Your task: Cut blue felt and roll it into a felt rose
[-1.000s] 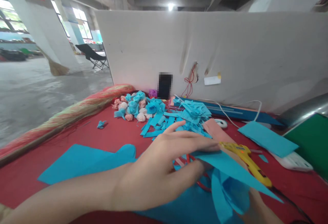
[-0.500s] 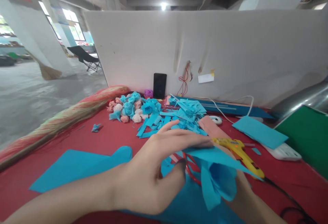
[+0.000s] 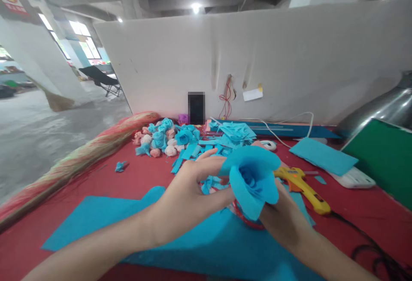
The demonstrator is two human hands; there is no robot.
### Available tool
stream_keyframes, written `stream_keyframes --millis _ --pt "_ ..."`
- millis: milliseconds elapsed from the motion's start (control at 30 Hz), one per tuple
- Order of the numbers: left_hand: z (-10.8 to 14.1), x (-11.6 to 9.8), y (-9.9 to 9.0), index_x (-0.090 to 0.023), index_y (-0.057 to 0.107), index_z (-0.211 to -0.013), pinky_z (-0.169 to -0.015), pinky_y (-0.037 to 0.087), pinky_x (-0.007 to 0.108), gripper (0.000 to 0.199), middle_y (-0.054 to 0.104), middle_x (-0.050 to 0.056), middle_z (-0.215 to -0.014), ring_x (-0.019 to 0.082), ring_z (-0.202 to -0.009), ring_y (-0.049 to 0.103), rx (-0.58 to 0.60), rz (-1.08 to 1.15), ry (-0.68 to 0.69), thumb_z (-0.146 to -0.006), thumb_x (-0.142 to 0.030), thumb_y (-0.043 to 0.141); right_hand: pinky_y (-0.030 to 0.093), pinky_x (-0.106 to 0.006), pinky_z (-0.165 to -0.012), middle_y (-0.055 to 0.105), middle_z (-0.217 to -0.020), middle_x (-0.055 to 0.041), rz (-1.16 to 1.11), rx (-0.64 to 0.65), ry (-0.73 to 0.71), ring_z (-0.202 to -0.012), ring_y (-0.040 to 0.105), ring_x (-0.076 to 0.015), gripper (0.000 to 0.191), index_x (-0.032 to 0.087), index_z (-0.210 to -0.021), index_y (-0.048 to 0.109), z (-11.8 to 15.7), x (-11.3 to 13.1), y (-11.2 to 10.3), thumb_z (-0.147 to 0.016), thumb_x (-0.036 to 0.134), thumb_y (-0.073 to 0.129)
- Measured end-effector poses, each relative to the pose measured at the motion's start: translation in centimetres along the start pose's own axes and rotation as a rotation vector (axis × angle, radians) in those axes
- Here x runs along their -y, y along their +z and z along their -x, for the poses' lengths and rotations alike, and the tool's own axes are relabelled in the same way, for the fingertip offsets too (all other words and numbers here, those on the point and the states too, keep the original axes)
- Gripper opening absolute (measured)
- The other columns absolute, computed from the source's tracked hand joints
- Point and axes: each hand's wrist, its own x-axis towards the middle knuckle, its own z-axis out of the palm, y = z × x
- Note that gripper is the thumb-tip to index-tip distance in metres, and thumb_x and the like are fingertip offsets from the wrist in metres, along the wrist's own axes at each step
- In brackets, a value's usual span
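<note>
A blue paper flower (image 3: 249, 180) with a tightly curled centre and wide outer petals faces me between my two hands. My left hand (image 3: 193, 191) has thumb and fingers closed on the flower's left petals. Behind and below the bloom, my right hand (image 3: 286, 216) grips its base, with most of its fingers hidden. Under the flower, the red handles of scissors (image 3: 249, 222) show in part. Large blue paper sheets (image 3: 193, 246) lie beneath my hands. To the right rests a yellow glue gun (image 3: 304, 188) with a black cord.
Finished blue, pink and white paper flowers (image 3: 161, 137) are heaped at the back left, beside blue paper strips (image 3: 236, 133). A black phone (image 3: 196, 109) leans on the white partition (image 3: 161, 58). Folded blue paper (image 3: 323, 155) lies on a white device (image 3: 354, 179) near a green board (image 3: 383, 165).
The flower has turned from drooping to facing me, and has risen. My left hand has moved from the flat outer paper to pinching its petals. The view has shifted slightly.
</note>
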Motion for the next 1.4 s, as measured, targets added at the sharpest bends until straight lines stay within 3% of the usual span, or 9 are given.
stream_keyframes --millis 233,433,600,700,900,1000,1133,1267,1400 --pt "0.0 0.3 0.1 -0.021 0.065 -0.067 -0.062 0.045 0.021 0.013 0.059 -0.004 -0.067 0.010 -0.065 0.052 -0.029 0.091 -0.045 -0.076 -0.019 0.055 0.039 -0.021 -0.049 0.059 -0.059 0.0017 -0.043 0.005 0.058 -0.055 0.053 -0.0124 0.027 0.020 -0.063 0.058 -0.2 0.3 -0.3 -0.085 0.025 0.045" --pt "0.0 0.4 0.4 -0.022 0.063 -0.066 -0.062 0.043 0.020 0.017 0.059 -0.007 -0.063 0.007 -0.057 0.047 -0.056 0.095 0.019 -0.079 -0.019 0.053 0.037 -0.018 -0.044 0.057 -0.059 0.0010 -0.064 0.013 0.077 -0.054 0.051 -0.0113 0.028 0.019 -0.065 0.056 -0.6 1.0 -0.4 -0.088 0.028 0.043" --pt "0.1 0.7 0.6 -0.021 0.065 -0.067 -0.063 0.044 0.022 0.018 0.066 -0.005 -0.074 0.008 -0.058 0.050 -0.078 0.077 0.042 -0.080 -0.021 0.053 0.036 -0.017 -0.046 0.056 -0.058 0.0032 -0.076 -0.009 0.041 -0.052 0.050 -0.0088 0.024 0.019 -0.067 0.058 -0.6 1.0 -0.4 -0.087 0.023 0.045" --pt "0.1 0.9 0.6 -0.021 0.066 -0.069 -0.060 0.044 0.022 0.017 0.065 -0.003 -0.069 0.010 -0.059 0.052 -0.084 0.061 0.038 -0.079 -0.021 0.053 0.035 -0.016 -0.046 0.055 -0.056 0.0039 -0.072 -0.029 0.041 -0.051 0.049 -0.0073 0.023 0.018 -0.065 0.058 -0.4 1.0 -0.3 -0.085 0.021 0.046" --pt "0.4 1.3 0.8 -0.021 0.063 -0.067 -0.055 0.041 0.018 0.017 0.061 -0.006 -0.059 0.008 -0.059 0.054 -0.110 0.091 0.049 -0.079 -0.014 0.052 0.039 -0.016 -0.044 0.060 -0.058 0.0017 -0.094 -0.013 0.098 -0.052 0.053 -0.0094 0.024 0.018 -0.069 0.063 -0.2 1.2 0.0 -0.085 0.024 0.046" --pt "0.5 1.3 0.8 -0.022 0.064 -0.067 -0.050 0.040 0.015 0.018 0.064 -0.007 -0.067 0.006 -0.058 0.054 -0.114 0.188 0.043 -0.080 -0.015 0.054 0.039 -0.017 -0.043 0.057 -0.053 0.0021 -0.093 -0.020 0.145 -0.049 0.052 -0.0100 0.021 0.019 -0.071 0.064 -0.6 1.4 0.0 -0.082 0.030 0.051" --pt "0.3 1.2 0.4 -0.026 0.069 -0.077 -0.062 0.044 0.013 0.012 0.067 -0.007 -0.076 0.006 -0.068 0.056 -0.159 0.332 0.002 -0.081 -0.022 0.058 0.038 -0.018 -0.038 0.054 -0.055 0.0018 -0.090 -0.134 0.238 -0.046 0.049 -0.0096 0.023 0.017 -0.075 0.058 -0.9 1.7 -0.2 -0.074 0.040 0.061" --pt "-0.1 1.4 0.2 -0.028 0.070 -0.082 -0.070 0.044 0.011 0.010 0.067 -0.008 -0.074 0.005 -0.072 0.056 -0.165 0.471 -0.057 -0.080 -0.027 0.060 0.048 -0.023 -0.051 0.056 -0.073 -0.0028 -0.128 -0.265 0.318 -0.060 0.054 -0.0134 0.027 0.019 -0.084 0.052 -0.8 1.9 -0.7 -0.070 0.041 0.059" --pt "-0.2 1.6 0.3 -0.026 0.068 -0.071 -0.067 0.043 0.011 0.012 0.064 -0.008 -0.069 0.005 -0.075 0.057 -0.136 0.549 -0.102 -0.080 -0.026 0.061 0.052 -0.026 -0.068 0.049 -0.069 0.0017 -0.251 -0.188 0.349 -0.059 0.049 -0.0114 0.022 0.023 -0.089 0.052 -0.5 2.1 -0.8 -0.074 0.039 0.057"
